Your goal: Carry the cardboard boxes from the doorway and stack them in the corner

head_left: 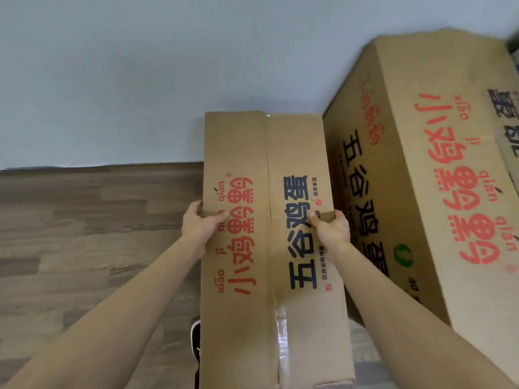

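Hands, left hand (200, 223) and right hand (331, 228), both gripping narrow cardboard box (266, 248) sides.

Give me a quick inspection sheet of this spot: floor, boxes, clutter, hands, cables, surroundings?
Surface: wood-pattern floor, bare where visible.
Job's things: narrow box held at both sides; big box beside it on the right, against the wall.
Clutter: another printed box edge at far right.
Hands: left hand and right hand grip the narrow box, fingers curled round its side edges.
Cables: nothing seen.
Surroundings: plain pale wall; a shoe shows below the narrow box.
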